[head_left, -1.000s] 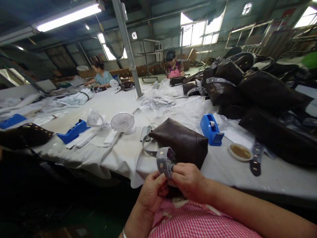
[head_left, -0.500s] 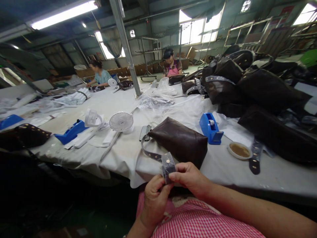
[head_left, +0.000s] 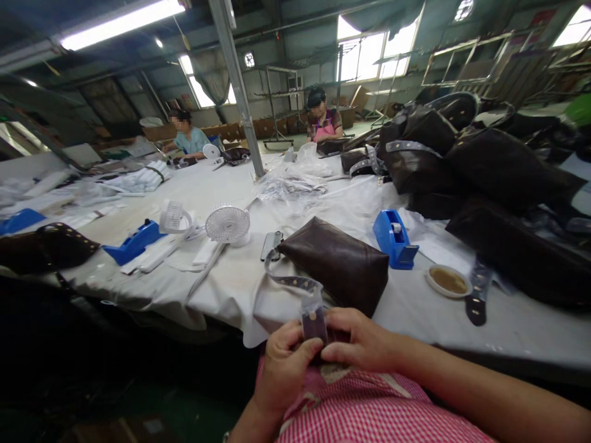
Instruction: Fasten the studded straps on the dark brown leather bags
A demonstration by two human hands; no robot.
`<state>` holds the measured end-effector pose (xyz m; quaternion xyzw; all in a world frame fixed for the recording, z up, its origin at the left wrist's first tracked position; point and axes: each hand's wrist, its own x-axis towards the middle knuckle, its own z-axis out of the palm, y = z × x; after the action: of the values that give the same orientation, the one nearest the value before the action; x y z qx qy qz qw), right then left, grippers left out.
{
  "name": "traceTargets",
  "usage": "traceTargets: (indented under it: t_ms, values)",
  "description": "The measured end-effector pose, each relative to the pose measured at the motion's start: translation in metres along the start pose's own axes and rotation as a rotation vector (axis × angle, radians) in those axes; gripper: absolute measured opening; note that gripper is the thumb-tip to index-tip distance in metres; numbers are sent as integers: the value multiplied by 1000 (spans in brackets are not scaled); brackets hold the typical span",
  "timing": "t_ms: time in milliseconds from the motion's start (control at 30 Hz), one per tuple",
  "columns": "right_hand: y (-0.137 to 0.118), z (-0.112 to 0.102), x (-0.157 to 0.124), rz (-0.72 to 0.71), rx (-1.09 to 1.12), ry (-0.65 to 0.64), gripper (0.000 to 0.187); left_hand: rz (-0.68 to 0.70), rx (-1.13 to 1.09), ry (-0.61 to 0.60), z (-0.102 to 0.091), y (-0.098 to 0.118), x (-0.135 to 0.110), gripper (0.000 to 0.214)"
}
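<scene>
A dark brown leather bag (head_left: 339,261) lies on its side at the front of the table. From its left end a studded strap (head_left: 292,280) loops toward me, and clear plastic wrap covers part of it. My left hand (head_left: 287,363) grips the strap's end from the left, thumb pressed on its face. On the other side my right hand (head_left: 357,339) has its fingers closed around the same strap end, near the table's edge above my checked apron (head_left: 369,409). The undersides of the fingers are hidden.
Blue tape dispensers (head_left: 396,240) stand right and left of the bag. A white fan (head_left: 227,223), a phone (head_left: 271,246) and a shallow dish (head_left: 449,281) lie around it. Dark bags (head_left: 503,166) pile up at right. Two people sit across the table beyond a metal post (head_left: 237,86).
Both hands have shifted on the strap end. My left thumb now presses on its front, and my right thumb has slid lower. More bare brown strap shows beneath the plastic.
</scene>
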<state>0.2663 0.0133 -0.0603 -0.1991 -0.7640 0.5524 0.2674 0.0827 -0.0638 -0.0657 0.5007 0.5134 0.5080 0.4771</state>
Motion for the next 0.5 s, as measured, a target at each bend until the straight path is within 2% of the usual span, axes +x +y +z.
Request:
traceTargets:
  t_ms: [67, 133, 233, 300, 367, 433, 500]
  values:
    - [-3, -1, 2, 281, 406, -23, 43, 141, 159, -4, -1, 1, -3, 11]
    - [-4, 3, 5, 508, 729, 31, 48, 240, 246, 1, -1, -2, -5, 13]
    - [-1, 13, 8, 623, 912, 176, 49, 320, 327, -9, 1, -8, -5, 11]
    - [0, 17, 7, 622, 860, 225, 46, 313, 323, -9, 0, -11, -5, 11]
    - [0, 16, 6, 545, 692, 213, 40, 208, 217, -50, -2, -12, -4, 12]
    - [-1, 13, 3, 345, 415, 150, 32, 12, -77, -101, -5, -14, -2, 27]
    - [-2, 11, 1, 88, 99, 71, 24, -233, -451, -102, -8, -16, 1, 40]
